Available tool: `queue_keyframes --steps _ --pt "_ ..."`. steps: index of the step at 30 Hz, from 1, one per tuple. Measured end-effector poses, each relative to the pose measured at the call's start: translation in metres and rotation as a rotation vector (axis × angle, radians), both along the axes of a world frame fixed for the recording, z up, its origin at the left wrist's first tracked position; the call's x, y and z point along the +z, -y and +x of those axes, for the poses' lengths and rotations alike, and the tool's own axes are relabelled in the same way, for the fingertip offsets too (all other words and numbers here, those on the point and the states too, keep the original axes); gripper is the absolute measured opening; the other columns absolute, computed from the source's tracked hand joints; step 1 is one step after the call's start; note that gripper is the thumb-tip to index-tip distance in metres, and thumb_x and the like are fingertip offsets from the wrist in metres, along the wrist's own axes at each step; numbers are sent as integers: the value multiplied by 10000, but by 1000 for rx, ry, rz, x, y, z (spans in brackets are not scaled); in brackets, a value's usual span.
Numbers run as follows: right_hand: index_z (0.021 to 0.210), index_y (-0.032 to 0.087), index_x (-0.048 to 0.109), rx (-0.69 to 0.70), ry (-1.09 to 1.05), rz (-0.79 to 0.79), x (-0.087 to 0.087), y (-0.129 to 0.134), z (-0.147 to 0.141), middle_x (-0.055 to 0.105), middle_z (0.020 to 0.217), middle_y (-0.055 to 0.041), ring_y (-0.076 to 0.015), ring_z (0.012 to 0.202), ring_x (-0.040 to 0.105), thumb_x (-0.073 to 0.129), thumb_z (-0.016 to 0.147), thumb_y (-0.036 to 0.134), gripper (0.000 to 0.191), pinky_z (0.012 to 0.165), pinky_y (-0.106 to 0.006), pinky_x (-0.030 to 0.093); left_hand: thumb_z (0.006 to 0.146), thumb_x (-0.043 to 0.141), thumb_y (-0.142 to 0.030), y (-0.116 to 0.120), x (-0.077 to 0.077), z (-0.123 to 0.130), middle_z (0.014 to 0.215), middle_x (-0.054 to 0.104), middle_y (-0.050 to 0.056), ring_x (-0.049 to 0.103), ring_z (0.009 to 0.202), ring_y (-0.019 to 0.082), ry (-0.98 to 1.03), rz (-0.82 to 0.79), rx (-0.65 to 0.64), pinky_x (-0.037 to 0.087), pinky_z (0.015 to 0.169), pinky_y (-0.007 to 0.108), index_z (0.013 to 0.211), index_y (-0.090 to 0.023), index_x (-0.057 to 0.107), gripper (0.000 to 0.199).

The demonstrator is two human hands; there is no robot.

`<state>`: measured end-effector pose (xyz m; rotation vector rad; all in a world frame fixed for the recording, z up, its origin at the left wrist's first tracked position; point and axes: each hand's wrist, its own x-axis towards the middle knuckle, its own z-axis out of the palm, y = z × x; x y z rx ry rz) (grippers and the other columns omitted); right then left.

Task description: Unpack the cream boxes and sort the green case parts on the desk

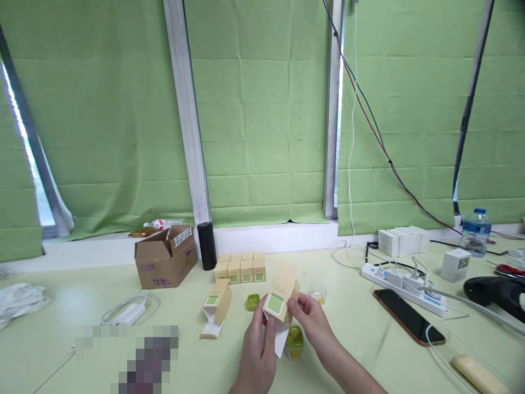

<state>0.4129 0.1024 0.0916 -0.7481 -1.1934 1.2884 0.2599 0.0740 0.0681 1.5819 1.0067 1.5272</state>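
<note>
Both hands hold one cream-coloured carton point(283, 290) with a green square on it and a white flap hanging open at its lower end. My left hand point(259, 350) grips its left and lower side; my right hand point(314, 323) pinches its right side. Just below the carton stands a small clear container with a green top point(294, 342). A small green square piece point(253, 302) lies left of the carton. Another open carton point(217, 306) lies further left with its flap out. Behind it, several closed cartons point(240, 269) stand in rows. A clear plastic piece point(318, 294) lies behind my right hand.
A cardboard box point(166, 257) and a black cylinder point(206, 246) stand at the back left. On the right are a power strip point(404, 287) with cables, a phone point(408, 316), white boxes point(404, 241) and a water bottle point(476, 232). A white cable coil point(131, 312) lies left.
</note>
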Motion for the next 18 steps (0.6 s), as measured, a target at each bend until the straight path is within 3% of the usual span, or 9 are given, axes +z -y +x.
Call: queue_keyframes --steps 4,11,18 --pt "879 215 812 -45 10 -38 1 0 0 829 918 -106 -307 848 734 809 683 765 584 797 -397 580 1002 497 -607 -2 -7 -1 1451 645 167 526 1420 333 55 -5 20 387 1205 430 1401 -184 631 597" --pt "879 212 801 -57 19 -8 5 1 -2 827 913 -122 -346 878 750 808 641 799 633 812 -450 597 919 661 -593 -9 -5 -1 1356 709 154 628 1304 362 124 -95 23 547 1036 429 1341 -199 656 577" --pt "960 205 791 -58 30 -22 6 1 -4 825 832 -132 -376 870 777 771 624 850 728 749 -471 626 797 809 -544 -10 -2 -1 1386 684 176 621 1309 376 181 -125 -2 538 1048 439 1331 -196 647 657"
